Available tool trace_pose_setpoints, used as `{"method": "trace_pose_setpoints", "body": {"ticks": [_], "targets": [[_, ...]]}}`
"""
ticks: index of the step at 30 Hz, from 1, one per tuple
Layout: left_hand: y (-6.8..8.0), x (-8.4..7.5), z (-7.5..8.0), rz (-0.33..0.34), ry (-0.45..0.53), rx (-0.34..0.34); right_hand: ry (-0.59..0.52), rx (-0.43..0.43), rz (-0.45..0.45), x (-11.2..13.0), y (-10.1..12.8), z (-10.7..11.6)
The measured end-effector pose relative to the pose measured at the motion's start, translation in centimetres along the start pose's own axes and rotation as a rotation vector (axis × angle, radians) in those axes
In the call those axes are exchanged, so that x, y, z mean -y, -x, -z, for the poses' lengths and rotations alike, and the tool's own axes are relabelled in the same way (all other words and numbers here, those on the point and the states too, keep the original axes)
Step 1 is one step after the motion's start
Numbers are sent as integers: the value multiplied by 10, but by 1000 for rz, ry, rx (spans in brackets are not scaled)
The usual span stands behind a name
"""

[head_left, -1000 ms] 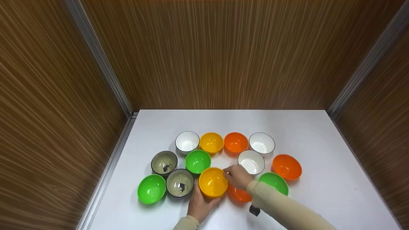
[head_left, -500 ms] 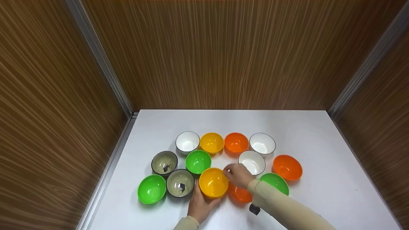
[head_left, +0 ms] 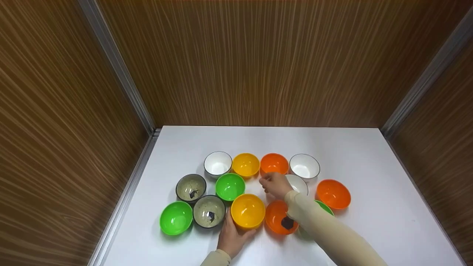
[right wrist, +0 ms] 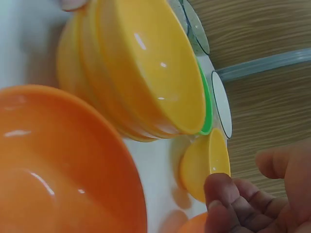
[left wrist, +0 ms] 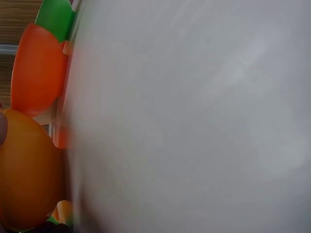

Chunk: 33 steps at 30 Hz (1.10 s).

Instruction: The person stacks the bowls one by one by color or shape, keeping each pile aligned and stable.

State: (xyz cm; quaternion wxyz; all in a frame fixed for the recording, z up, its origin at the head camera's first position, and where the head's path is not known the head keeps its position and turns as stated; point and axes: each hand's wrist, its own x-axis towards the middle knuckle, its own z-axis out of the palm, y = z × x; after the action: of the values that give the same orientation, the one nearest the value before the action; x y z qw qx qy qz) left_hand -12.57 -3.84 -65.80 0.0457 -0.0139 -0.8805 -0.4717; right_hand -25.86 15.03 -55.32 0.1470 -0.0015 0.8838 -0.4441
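My left hand (head_left: 232,238) curls its thumb and fingers around the near side of a yellow bowl stack (head_left: 247,211). Nested rims of the same yellow stack (right wrist: 150,63) show in the right wrist view. Part of my left thumb (left wrist: 2,127) touches the bowl in the left wrist view. My right hand (head_left: 276,184) is raised over the bowls, in front of the back orange bowl (head_left: 274,162). Its fingers and thumb stand apart with nothing between them. Beyond its fingertips in the right wrist view is the back yellow bowl (right wrist: 199,165).
An orange bowl (head_left: 275,216) stands right of the stack. Green (head_left: 230,187), speckled grey (head_left: 209,211) and white bowls (head_left: 218,163) are grouped to the left and behind. Another white bowl (head_left: 305,166) and an orange bowl (head_left: 333,194) stand at right. Wood-grain panels (head_left: 244,62) enclose the white table (head_left: 369,159).
My right hand has left the yellow stack's right rim and moved away toward the back orange bowl, uncovering the near orange bowl. My left hand stays on the stack.
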Motion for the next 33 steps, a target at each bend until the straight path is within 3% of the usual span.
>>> {"method": "trace_pose_setpoints", "body": {"ticks": [6,16,27,33], "targets": [[1,1,-1,-4,14,-1,-65,16,-57,3,-9,-1],[0,1,-2,-32,11,-44,123,45,41,3,-31,-7],[-1,0,-4,-38,10,-39,178,70,-13,-1,-46,-9],[1,0,0,19,28,-6,233,136,1,-3,-48,-16]]}}
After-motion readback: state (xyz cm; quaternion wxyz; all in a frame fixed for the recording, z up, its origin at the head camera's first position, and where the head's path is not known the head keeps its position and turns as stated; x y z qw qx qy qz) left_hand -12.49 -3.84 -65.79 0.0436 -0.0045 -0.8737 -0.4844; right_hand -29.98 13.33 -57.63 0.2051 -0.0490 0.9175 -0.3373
